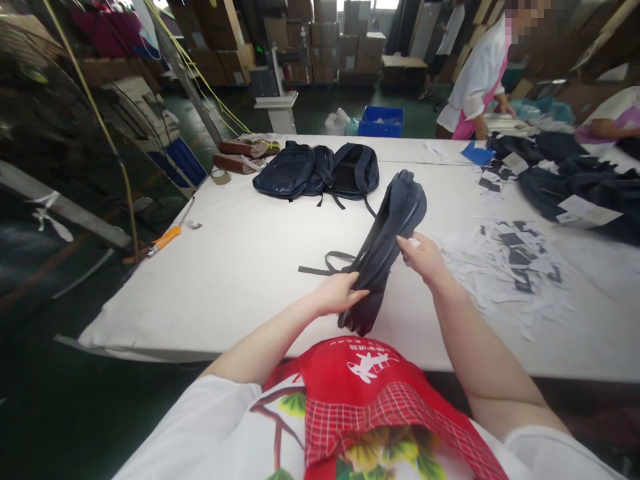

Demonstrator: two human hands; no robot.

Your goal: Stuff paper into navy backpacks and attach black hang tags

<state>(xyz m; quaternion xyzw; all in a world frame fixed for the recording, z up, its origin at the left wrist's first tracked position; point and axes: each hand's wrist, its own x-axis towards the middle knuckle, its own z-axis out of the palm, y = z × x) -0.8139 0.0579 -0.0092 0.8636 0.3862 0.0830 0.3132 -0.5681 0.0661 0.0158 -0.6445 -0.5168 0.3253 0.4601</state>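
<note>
A dark navy backpack (pixel 383 250) stands on its narrow side on the white table, slanting away from me, with a black strap trailing to its left. My left hand (pixel 343 292) grips its near part, thumb and fingers closed on the fabric. On its right side, my right hand (pixel 419 257) pinches the bag's edge near the middle; something small and white shows at the fingers. Beyond it, several navy backpacks (pixel 285 171) lie in an overlapping row.
White and black scraps (pixel 517 257) cover the table's right part, beside a dark bag pile (pixel 565 180). Scissors with orange handles (pixel 167 238), a tape roll (pixel 221 177) and brown bundles (pixel 243 157) lie left. A person (pixel 477 80) stands across the table (pixel 210 287).
</note>
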